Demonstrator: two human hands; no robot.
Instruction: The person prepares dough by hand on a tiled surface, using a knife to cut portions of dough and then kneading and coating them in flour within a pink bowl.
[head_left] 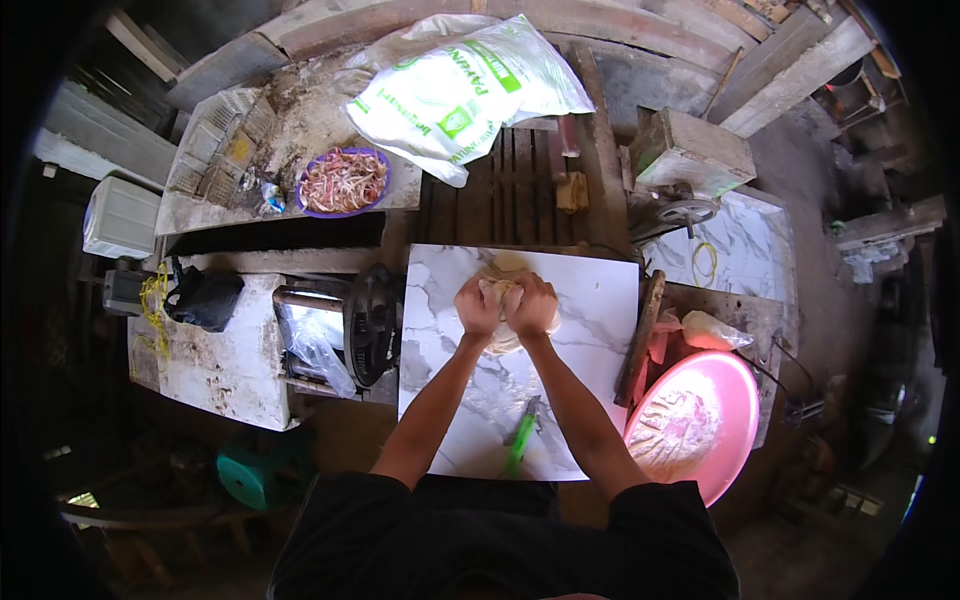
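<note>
My left hand and my right hand are side by side, both closed and pressing on a lump of pale dough. The fingers curl over its top, and my hands cover much of it. Under the dough lies a white board with grey marble veining. Between my forearms, near the board's close edge, rests a cutter with a green handle, its blade tip pointing away from me.
A pink basin holding white flour stands at the right. Left of the board is a machine with a dark wheel. Farther back are a purple-rimmed basket of reddish peeled pieces and a large white-and-green sack. A teal stool stands lower left.
</note>
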